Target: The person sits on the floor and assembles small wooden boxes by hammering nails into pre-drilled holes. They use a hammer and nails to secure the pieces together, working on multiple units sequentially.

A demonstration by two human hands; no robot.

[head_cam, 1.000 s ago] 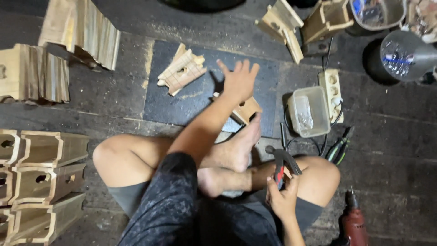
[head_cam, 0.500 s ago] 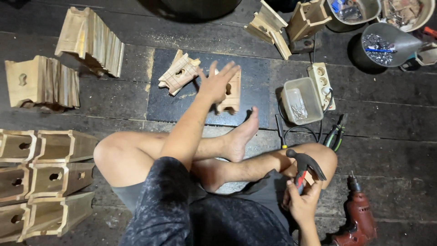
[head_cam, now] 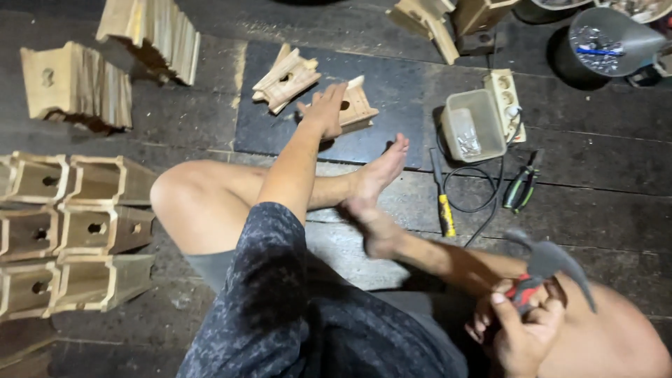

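Note:
My left hand [head_cam: 325,108] reaches forward and grips a small wooden birdhouse piece [head_cam: 355,106] lying on a dark mat [head_cam: 392,84]. Another pile of cut wooden pieces [head_cam: 285,77] rests just left of it on the same mat. My right hand [head_cam: 521,327] is low at the right by my knee, closed on the red handle of a claw hammer [head_cam: 549,262] whose dark head points up and right. I sit cross-legged, with my bare foot [head_cam: 374,175] at the mat's near edge.
Finished wooden birdhouses [head_cam: 73,224] are stacked at the left, and wooden panel stacks [head_cam: 77,84] lie at the back left. A plastic tub [head_cam: 472,126], a power strip [head_cam: 505,101], a yellow-handled tool [head_cam: 441,196] and pliers [head_cam: 523,185] lie at the right on the plank floor.
My left hand has closed on the wooden piece on the mat. My right hand with the hammer has dropped lower toward my knee. The view has shifted.

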